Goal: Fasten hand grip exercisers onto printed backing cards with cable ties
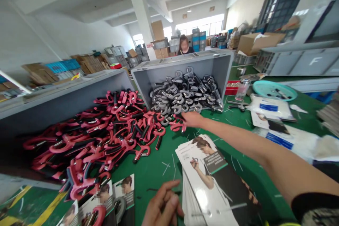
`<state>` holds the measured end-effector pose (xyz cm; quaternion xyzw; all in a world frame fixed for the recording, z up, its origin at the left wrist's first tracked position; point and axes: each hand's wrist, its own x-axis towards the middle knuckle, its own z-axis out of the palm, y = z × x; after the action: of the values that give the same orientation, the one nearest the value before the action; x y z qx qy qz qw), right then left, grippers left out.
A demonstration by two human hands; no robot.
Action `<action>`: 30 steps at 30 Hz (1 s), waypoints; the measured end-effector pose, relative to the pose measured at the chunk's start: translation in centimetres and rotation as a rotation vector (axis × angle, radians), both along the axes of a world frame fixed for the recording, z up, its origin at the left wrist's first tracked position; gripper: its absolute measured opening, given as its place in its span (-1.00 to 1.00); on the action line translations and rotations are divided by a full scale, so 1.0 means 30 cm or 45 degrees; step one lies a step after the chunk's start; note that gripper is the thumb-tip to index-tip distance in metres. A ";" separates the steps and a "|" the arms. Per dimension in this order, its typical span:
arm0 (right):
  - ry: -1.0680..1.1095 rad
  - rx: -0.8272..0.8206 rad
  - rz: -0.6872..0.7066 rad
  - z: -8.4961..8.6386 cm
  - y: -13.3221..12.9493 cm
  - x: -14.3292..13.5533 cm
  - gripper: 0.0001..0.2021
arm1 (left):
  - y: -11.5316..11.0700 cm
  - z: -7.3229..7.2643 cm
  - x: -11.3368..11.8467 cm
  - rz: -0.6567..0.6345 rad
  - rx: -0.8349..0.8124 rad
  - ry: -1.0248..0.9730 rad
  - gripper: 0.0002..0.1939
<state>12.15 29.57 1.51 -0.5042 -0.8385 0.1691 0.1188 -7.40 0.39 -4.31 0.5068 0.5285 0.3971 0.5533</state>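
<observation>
My right hand (192, 119) stretches forward over the green table, its fingers closed on a red hand grip (178, 124) at the edge of the heaps. Low in the view, my left hand (162, 204) is open, fingers bent and apart, beside a stack of printed cards (197, 183). Something thin and dark lies by its fingers, too unclear to name. Many red and black hand grips (111, 137) spill out of the left grey crate (66, 93). Grey and black hand grips (185, 93) fill the second grey crate (180, 61), which lies on its side.
Cards with grips on them (106, 197) lie at the lower left. At right are a turquoise round tray (275, 90), a clear jar (242, 90), plastic-wrapped packs (272, 107) and a large grey bin (299, 61). A person (184, 46) is behind the crates.
</observation>
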 end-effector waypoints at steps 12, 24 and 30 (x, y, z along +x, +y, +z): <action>1.012 0.176 -0.180 0.070 -0.715 0.219 -0.85 | 0.154 0.156 0.170 -0.006 0.802 0.181 -0.47; 0.493 0.330 -0.099 -0.044 -0.945 0.400 -0.73 | 0.069 0.136 0.169 -0.205 0.901 0.763 -0.73; 0.443 0.199 0.193 -0.006 -0.906 0.339 -0.90 | 0.183 0.165 0.246 -0.028 0.858 0.774 -0.77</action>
<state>22.33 2.40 1.33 -0.3921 -0.8515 0.1965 0.2875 -0.03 5.87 0.65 0.7578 0.5027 0.3742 0.1816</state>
